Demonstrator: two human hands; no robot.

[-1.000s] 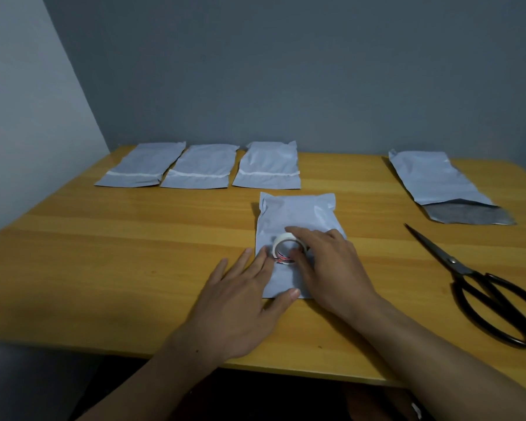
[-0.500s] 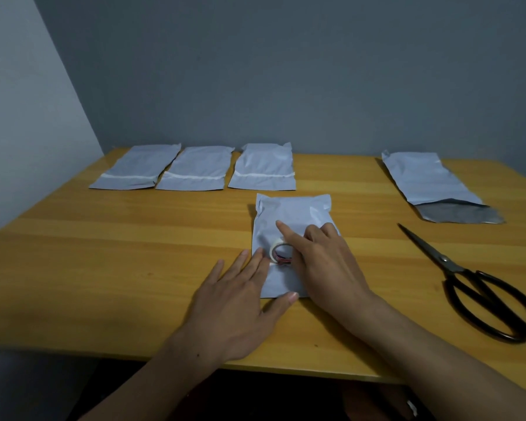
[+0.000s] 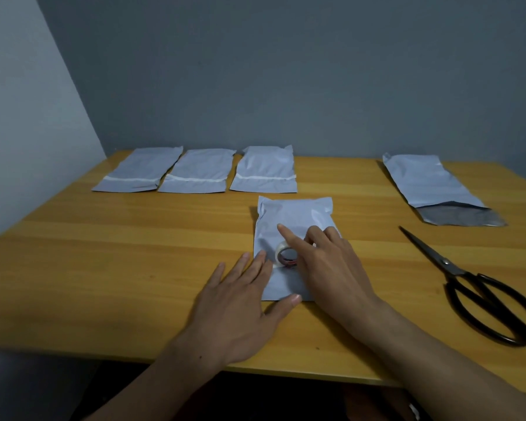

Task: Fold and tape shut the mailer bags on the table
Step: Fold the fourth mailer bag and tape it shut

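Head: five mailer bags (image 3: pixel 295 214) (three taped); left hand (image 3: pixel 240 311) flat, right hand (image 3: pixel 331 268) gripping tape (image 3: pixel 278 253).

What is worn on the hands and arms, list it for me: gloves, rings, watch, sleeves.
Nothing worn shows. The left hand and the right hand are bare, with no gloves, rings or watch visible. The left forearm and the right forearm are uncovered down to the bottom edge of the head view, so no sleeve is in sight.

no readable text, red marks inside tape roll (image 3: pixel 287 256) illegible
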